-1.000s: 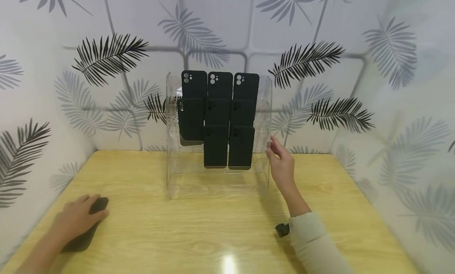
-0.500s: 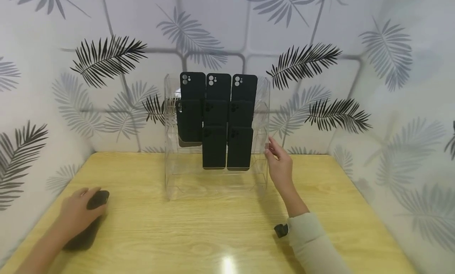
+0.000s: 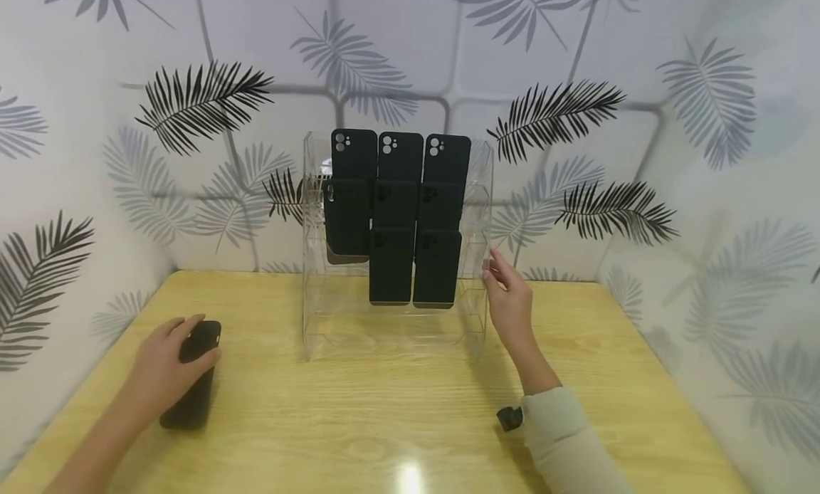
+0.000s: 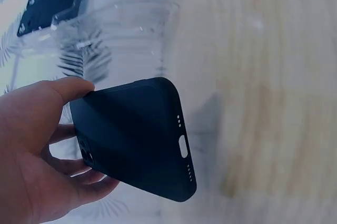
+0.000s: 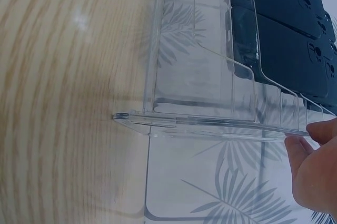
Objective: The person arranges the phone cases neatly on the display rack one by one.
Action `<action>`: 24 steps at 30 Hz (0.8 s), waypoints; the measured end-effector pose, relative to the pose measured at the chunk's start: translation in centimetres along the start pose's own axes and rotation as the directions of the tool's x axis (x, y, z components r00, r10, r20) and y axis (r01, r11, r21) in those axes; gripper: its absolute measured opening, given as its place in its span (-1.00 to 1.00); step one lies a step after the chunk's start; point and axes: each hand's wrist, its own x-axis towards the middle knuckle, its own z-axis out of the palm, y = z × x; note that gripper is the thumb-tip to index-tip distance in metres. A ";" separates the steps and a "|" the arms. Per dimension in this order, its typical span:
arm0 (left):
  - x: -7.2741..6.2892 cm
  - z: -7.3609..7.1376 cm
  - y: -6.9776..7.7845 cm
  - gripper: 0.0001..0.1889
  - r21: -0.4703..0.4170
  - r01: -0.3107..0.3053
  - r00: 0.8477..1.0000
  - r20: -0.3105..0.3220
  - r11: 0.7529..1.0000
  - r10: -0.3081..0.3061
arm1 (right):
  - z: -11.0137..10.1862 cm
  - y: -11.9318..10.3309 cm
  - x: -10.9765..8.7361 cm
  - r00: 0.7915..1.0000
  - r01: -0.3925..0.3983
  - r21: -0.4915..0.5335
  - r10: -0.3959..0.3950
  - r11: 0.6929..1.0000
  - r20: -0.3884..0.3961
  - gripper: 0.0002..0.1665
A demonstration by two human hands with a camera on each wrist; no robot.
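My left hand [image 3: 163, 362] grips a black phone case [image 4: 129, 134] by its camera end, thumb on one long edge and fingers on the other. Its charging-port end points away from the palm in the left wrist view. My right hand [image 3: 510, 302] pinches the right side panel of a clear tiered display rack [image 5: 210, 122] between thumb and fingers. Several black phone cases stand on the rack in rows: three in the top row, including this top left case [image 3: 354, 152], three below, and two in front, one being this lower right case [image 3: 437, 270].
The rack stands at the back middle of a light wood table [image 3: 307, 437]. Behind it rises a wall [image 3: 410, 53] with a leaf pattern, continuing along both sides. A dark device [image 3: 510, 417] sits at the right wrist by the sleeve [image 3: 554, 416].
My left hand has moved right and away from me with the phone case, which now stands more upright in the head view. The right hand keeps its hold on the rack.
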 end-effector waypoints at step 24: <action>2.7 -0.4 8.7 -0.25 -0.116 -0.126 0.989 -0.090 0.985 0.116 | 0.3 3.0 0.7 0.998 0.057 0.007 -0.057 0.998 -0.024 -0.45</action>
